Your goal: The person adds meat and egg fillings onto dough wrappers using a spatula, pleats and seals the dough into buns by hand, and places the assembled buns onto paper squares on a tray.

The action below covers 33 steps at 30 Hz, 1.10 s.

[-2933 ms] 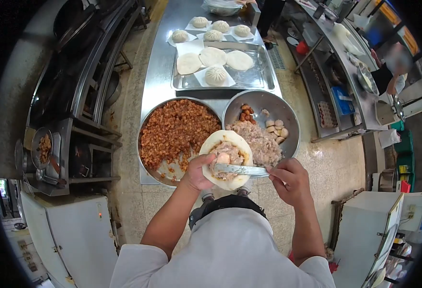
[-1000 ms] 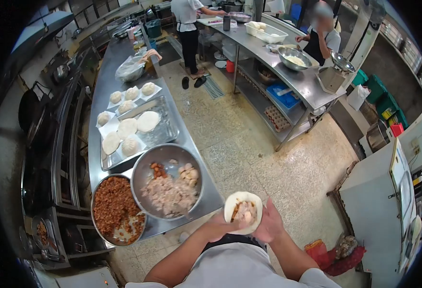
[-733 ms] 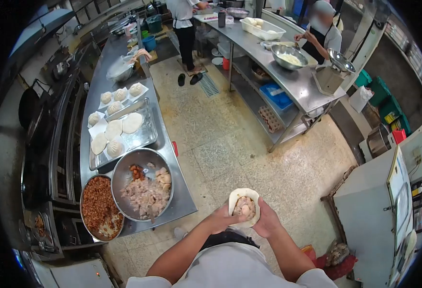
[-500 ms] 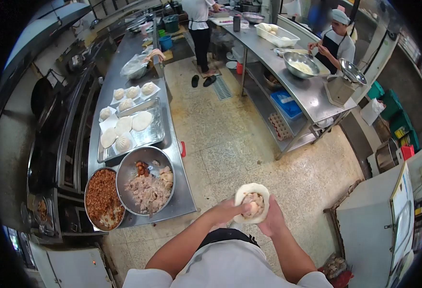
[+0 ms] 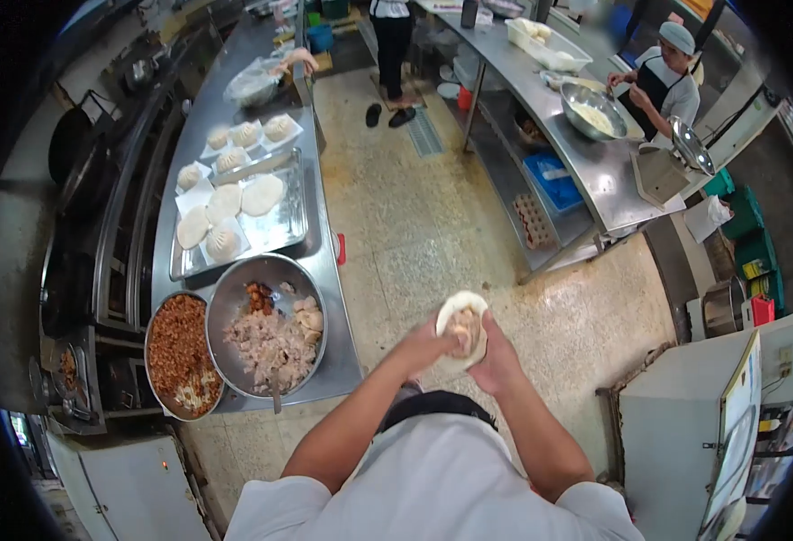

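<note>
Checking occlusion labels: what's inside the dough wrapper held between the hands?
Pale filling shows inside the dough wrapper. The left hand's thumb hides part of it; the dough beneath the filling can't be seen.

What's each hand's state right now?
Left hand: holding filled dough wrapper, thumb over the filling.
Right hand: holding the same wrapper's opposite side.

Bright, mostly even indoor light, white glare on the steel counter point(image 5: 606, 184) well right of the metal tray point(image 5: 285, 216), dimmer metal equipment point(image 5: 126, 221) to its left, slightly blurred left hand point(image 5: 426, 344) below right of it, fisheye-curved edges, black corners.
</note>
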Available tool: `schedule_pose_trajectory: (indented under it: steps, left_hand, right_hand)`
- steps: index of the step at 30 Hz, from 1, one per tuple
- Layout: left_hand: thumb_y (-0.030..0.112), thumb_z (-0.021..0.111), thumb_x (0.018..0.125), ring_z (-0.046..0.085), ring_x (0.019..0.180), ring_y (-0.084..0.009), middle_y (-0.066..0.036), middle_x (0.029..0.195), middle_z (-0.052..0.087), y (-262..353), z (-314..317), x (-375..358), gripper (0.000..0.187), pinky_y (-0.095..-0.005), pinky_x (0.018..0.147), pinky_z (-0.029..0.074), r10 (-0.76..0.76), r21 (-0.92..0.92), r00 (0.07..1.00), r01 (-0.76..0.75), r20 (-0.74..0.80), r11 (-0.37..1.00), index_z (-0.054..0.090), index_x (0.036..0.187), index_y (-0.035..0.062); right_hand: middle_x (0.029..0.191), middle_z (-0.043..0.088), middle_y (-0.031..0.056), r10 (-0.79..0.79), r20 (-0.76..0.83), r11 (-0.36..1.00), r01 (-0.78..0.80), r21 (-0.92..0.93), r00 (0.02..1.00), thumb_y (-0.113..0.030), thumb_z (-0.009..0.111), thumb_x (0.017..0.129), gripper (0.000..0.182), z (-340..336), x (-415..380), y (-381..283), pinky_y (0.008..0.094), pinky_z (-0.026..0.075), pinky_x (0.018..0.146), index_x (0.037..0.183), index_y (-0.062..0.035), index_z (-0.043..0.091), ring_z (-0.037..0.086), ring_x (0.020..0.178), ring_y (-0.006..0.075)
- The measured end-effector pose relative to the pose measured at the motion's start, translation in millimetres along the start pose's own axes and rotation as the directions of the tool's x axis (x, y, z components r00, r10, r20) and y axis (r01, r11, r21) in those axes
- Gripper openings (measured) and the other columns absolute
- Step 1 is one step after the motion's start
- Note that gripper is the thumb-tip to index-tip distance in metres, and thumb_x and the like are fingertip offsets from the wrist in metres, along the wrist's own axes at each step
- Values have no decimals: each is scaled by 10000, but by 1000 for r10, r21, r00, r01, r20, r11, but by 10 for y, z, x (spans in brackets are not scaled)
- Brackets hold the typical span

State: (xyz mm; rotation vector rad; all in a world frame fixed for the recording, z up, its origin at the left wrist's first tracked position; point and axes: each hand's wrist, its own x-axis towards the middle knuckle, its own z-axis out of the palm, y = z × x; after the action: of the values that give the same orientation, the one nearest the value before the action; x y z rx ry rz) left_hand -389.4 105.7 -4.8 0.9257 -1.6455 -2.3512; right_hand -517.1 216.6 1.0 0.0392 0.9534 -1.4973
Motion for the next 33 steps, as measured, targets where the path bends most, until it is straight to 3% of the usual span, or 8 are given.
schedule_pose_trajectory:
  steps: [2,5,9,15,20,26,30,33]
  left_hand:
    - [200,792,832,572,1185,-190,-69,1314,569,173,-122,-2,716,-374,1006,481,187,-365,978,-144,87,920,425,1436,81]
    - [208,749,855,514,1237,-185,-86,1356,539,674,-341,-103,711,-341,1064,407,177,-469,974,-91,142,878,399,1459,69]
    - [159,695,919,567,1196,-192,-89,1318,558,412,-489,414,597,-375,1013,485,100,-48,995,-99,25,994,404,1433,71]
    - [201,657,947,588,1183,-210,-105,1302,575,796,-666,158,534,-379,996,497,50,-591,998,-69,-47,804,434,1408,46]
    - [221,635,958,610,1167,-219,-108,1255,609,569,-663,563,494,-388,991,510,-221,-519,933,46,-282,854,465,1379,27]
    - [181,651,947,580,1189,-197,-83,1310,567,630,-603,676,507,-354,997,500,39,-555,934,-243,-354,795,451,1403,90]
    - [374,592,983,563,1208,-209,-84,1332,553,810,-587,782,563,-380,1020,479,93,-394,878,-303,-470,868,428,1439,88]
    - [608,485,958,564,1220,-251,-122,1353,551,1060,-510,430,718,-419,1031,472,291,-549,820,-552,-492,628,454,1416,56]
  right_hand:
    - [1406,519,95,-85,75,990,93,-110,994,-541,302,1042,601,225,-43,-200,434,402,1101,1430,-101,434,515,1285,263]
    - [1400,519,118,-152,180,978,175,-117,972,-545,292,1041,616,596,-107,-509,444,396,1107,1421,-83,438,511,1286,273]
    - [1351,550,106,-32,160,999,33,-1,987,-518,270,1057,575,599,483,-398,419,430,1072,1388,-91,466,538,1250,248]
    - [1333,566,102,-9,114,996,18,-83,993,-539,294,1047,585,853,542,-660,426,428,1067,1373,-91,484,551,1227,251]
    - [1337,573,97,232,172,971,-216,-105,957,-558,316,1036,608,614,1253,-564,415,419,1083,1379,-86,488,531,1265,262]
    - [1454,463,89,374,377,909,-255,-330,847,-567,317,1032,611,636,1453,-980,472,399,1092,1449,-128,396,464,1334,273]
    - [1449,464,80,471,412,874,-349,-340,780,-588,338,1019,630,764,1760,-1219,505,389,1089,1479,-159,367,464,1337,277]
    - [1382,506,84,475,437,870,-333,-364,764,-573,351,1019,626,1026,1439,-1635,502,431,1041,1474,-144,381,507,1279,296]
